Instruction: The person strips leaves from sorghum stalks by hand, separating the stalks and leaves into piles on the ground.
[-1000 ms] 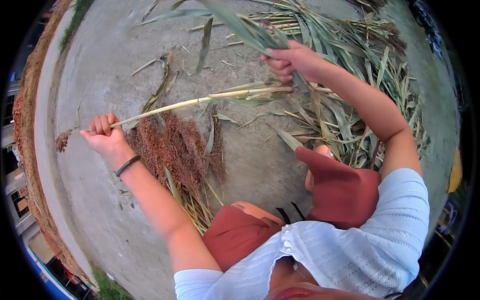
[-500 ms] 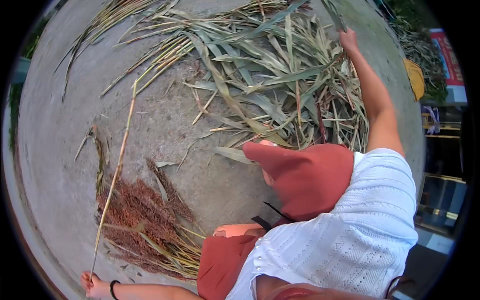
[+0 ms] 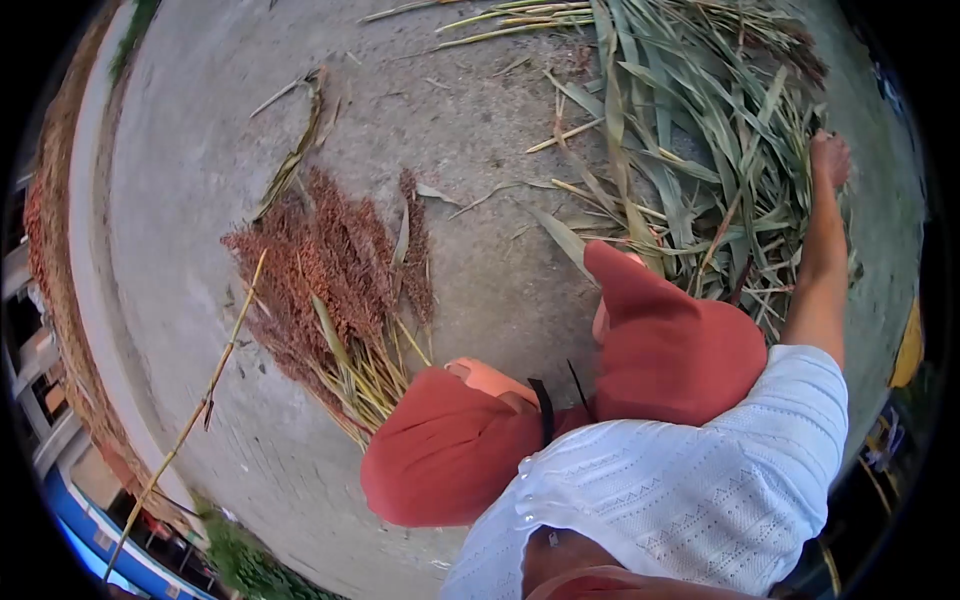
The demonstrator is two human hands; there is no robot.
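Observation:
My right hand (image 3: 830, 160) is at the right edge of a heap of long green-grey sorghum leaves (image 3: 690, 150), its fingers curled; what lies in them, if anything, I cannot make out. A long, thin, bare sorghum stalk (image 3: 205, 400) slants down to the lower-left edge of the view. My left hand is out of view past the stalk's lower end. Between the stalk and my knees, a bunch of reddish-brown sorghum heads (image 3: 330, 265) lies on the ground, its yellow-green stems pointing towards my left knee.
Concrete ground (image 3: 480, 260) spreads around the bunch and the heap. More cut stalks (image 3: 520, 22) lie at the top. A dry curled leaf (image 3: 295, 150) rests above the heads. A low pale kerb (image 3: 115, 230) runs along the left, with grass (image 3: 250, 560) lower down.
My right hand has come down beside the leaf heap; before, it held leaves up. The stalk has tilted and shifted down-left, and my left hand has left the view. The camera has turned left.

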